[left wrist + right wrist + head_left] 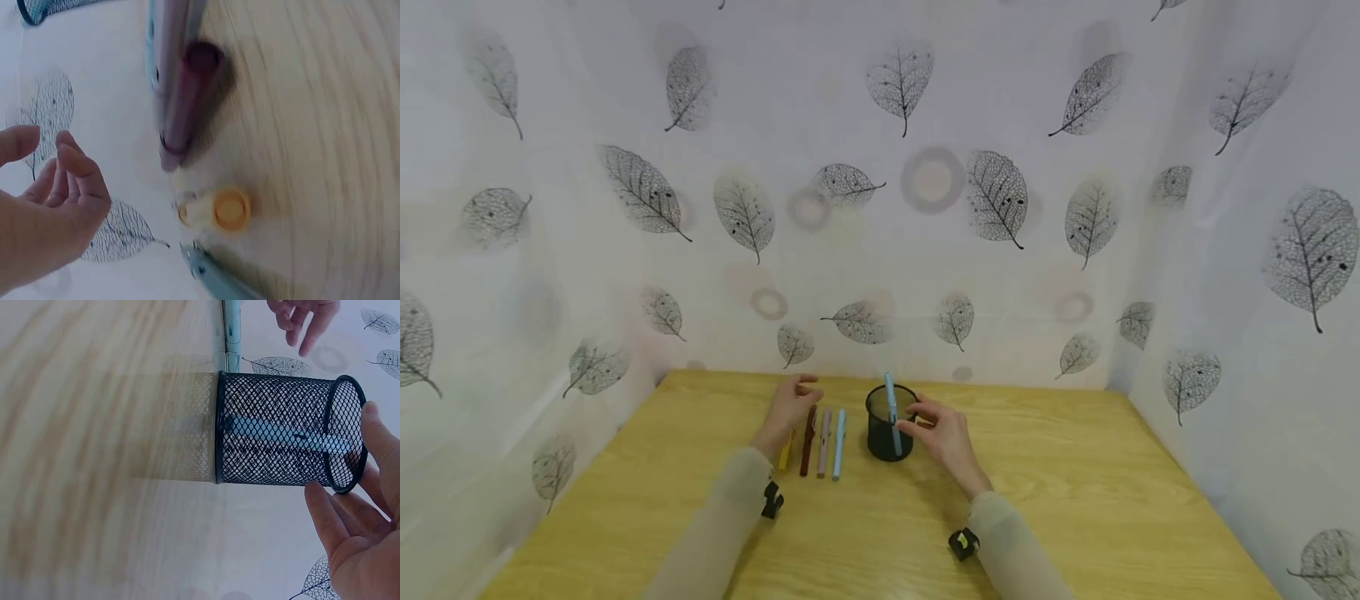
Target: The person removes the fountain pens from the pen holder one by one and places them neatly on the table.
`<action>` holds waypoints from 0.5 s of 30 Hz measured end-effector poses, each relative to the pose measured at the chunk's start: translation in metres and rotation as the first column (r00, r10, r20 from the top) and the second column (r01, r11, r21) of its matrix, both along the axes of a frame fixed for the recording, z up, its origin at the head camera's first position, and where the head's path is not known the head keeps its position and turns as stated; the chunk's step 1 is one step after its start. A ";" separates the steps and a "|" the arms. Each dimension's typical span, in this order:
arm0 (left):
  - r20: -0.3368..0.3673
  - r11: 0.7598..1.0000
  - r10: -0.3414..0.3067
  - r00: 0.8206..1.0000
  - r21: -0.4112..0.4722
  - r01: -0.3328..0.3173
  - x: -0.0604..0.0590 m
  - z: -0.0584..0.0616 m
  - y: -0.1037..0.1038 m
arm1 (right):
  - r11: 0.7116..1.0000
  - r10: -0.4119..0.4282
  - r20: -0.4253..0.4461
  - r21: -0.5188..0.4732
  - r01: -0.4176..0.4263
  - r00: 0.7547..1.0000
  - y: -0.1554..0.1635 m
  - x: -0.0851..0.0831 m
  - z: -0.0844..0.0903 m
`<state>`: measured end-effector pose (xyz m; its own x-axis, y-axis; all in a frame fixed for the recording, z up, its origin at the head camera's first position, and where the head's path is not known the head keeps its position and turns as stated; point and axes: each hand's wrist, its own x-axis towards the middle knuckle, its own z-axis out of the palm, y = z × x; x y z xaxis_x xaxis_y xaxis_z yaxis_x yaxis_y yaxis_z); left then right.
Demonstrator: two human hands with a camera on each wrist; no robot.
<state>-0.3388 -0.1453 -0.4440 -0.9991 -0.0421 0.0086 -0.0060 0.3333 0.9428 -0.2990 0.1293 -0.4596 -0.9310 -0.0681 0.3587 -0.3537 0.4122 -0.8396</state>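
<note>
On the table stands a black mesh pen holder, with a light blue pen leaning inside it. My right hand grips the holder near its rim; in the right wrist view its fingertips span the opening. My left hand hovers above the far ends of several pens lying in a row, its fingers loosely bent around nothing. The row has a yellow pen, a dark red pen, a pale purple pen and another light blue pen. A teal pen also shows in the left wrist view.
The wooden table ends at a white cloth backdrop printed with dark leaves, which also hangs along both sides. Each wrist wears a black strap mount, the left one close to the pens.
</note>
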 end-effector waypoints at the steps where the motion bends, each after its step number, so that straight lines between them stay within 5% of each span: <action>1: 0.000 1.000 -0.023 1.000 0.008 0.023 0.001 0.000 0.005 | 1.000 -0.001 0.001 0.004 0.001 1.000 0.000 0.001 -0.001; 6: -0.027 0.995 -0.081 0.996 0.058 0.083 0.005 0.001 0.023 | 1.000 -0.005 0.009 0.005 0.005 1.000 0.000 0.001 -0.002; 15: -0.137 0.986 -0.065 0.988 0.143 0.085 0.007 -0.002 0.048 | 1.000 -0.004 0.014 0.006 0.004 1.000 0.000 0.001 -0.002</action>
<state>-0.3318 -0.0970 -0.4455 -0.9900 0.0219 0.1396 0.1413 0.1848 0.9726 -0.2982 0.1288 -0.4614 -0.9360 -0.0664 0.3457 -0.3406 0.4183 -0.8420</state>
